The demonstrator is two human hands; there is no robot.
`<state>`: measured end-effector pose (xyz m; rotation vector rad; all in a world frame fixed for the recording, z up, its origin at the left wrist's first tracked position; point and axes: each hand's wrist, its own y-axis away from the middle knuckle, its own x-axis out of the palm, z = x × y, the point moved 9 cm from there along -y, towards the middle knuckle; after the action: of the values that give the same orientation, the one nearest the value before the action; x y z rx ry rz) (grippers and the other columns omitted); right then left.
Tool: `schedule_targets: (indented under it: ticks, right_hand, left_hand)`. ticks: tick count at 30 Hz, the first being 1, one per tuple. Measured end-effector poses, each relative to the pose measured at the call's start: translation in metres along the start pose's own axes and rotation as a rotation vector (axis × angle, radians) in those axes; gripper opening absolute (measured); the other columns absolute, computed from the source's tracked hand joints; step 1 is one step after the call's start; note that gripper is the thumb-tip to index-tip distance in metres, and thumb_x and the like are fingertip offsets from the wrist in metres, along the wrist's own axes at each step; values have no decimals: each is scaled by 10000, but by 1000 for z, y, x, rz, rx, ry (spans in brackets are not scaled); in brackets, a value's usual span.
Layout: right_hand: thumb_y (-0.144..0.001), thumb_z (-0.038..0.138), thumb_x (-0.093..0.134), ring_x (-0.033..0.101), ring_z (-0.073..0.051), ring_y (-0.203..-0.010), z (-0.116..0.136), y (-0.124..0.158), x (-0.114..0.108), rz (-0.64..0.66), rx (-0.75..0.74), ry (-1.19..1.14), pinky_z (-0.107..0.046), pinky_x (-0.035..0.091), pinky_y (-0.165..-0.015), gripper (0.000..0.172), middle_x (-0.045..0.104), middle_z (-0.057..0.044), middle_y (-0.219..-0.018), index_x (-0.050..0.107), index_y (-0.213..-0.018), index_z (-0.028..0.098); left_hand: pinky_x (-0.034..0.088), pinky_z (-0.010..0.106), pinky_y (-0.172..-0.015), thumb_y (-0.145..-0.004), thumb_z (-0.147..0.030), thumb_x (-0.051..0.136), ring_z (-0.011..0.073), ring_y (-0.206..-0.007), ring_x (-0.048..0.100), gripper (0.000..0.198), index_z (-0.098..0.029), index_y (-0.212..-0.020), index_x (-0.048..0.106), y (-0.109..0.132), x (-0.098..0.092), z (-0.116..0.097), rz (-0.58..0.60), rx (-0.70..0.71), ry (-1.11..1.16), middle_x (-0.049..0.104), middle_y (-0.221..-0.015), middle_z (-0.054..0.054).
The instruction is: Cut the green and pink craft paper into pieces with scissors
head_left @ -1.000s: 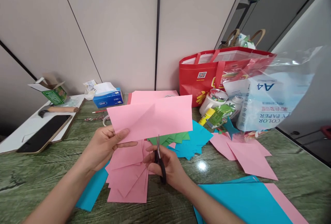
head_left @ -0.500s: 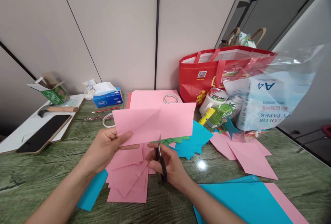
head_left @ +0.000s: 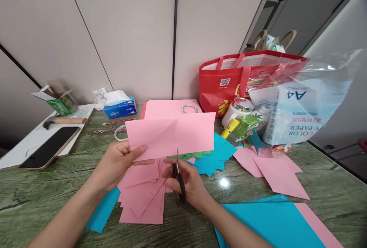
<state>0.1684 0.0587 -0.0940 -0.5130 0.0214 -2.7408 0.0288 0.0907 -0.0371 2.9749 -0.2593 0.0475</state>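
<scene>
A wide pink paper strip (head_left: 172, 133) is held up over the table by my left hand (head_left: 122, 160), its thumb in front of the lower left corner and fingers behind. My right hand (head_left: 183, 179) is closed round the black handles of the scissors (head_left: 180, 181). The scissor tips point up at the lower edge of the strip, near its middle. Below the hands lies a loose pile of pink pieces (head_left: 146, 202), with a blue piece (head_left: 103, 211) beside it. Behind the strip are green pieces (head_left: 186, 155) and blue pieces (head_left: 219, 154).
Blue sheets (head_left: 258, 221) lie at the front right, pink pieces (head_left: 282, 173) behind them. A red bag (head_left: 215, 87), a glue stick (head_left: 230, 128) and a clear paper package (head_left: 298, 114) stand back right. At left are a tissue box (head_left: 119, 108), phone (head_left: 50, 148) and hammer (head_left: 65, 120).
The right end of the pink strip has shifted very slightly left. Both hands keep nearly the same pose and hold, and the view has moved a little.
</scene>
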Motion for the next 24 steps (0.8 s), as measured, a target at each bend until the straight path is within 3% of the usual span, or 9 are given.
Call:
schedule_targets:
  ticks: [24]
  right_hand:
    - [-654,311,725,485,-106,-600,-2,0,2,18,9,12,-228,348,-529,404,556,6,-706,553,-989,164]
  left_hand:
    - [556,407,-765,-750,-274,635,240,-921,637,288,-222,-1033,660,1,0,-1,22,21,12,686,-1058,59]
